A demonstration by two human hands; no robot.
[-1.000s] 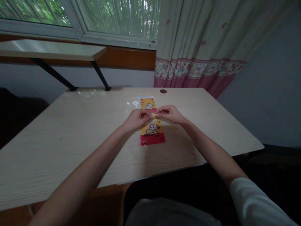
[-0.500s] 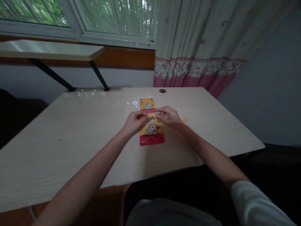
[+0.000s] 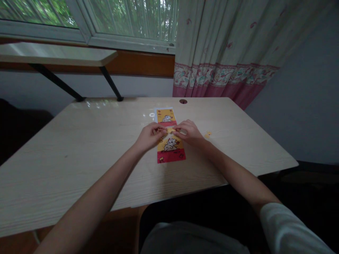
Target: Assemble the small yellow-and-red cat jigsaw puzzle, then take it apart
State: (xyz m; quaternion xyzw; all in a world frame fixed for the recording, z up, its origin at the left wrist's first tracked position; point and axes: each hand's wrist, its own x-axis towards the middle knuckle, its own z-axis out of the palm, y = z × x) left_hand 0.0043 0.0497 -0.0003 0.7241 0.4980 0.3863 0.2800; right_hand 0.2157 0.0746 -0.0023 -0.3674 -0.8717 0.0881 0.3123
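Observation:
My left hand (image 3: 151,135) and my right hand (image 3: 189,132) meet over the middle of the table, thumbs and fingers pinched on a small yellow puzzle piece (image 3: 171,130) between them. Just below lies a yellow-and-red cartoon puzzle (image 3: 171,155) with a white animal on it; its upper edge is partly covered by my fingers. Beyond my hands is a picture card (image 3: 166,115) with a matching design and a pale border. A loose yellow piece (image 3: 208,134) rests on the table to the right of my right hand.
The pale wooden table (image 3: 87,155) has a round cable hole (image 3: 183,101) near its back edge. A raised shelf (image 3: 58,54) on black supports stands at the back left. A curtain (image 3: 212,70) hangs behind, beside a window (image 3: 132,21).
The yellow puzzle piece has turned or shifted slightly between my fingertips and shows more of its face. Both hands stay in nearly the same place; the puzzle and card lie still.

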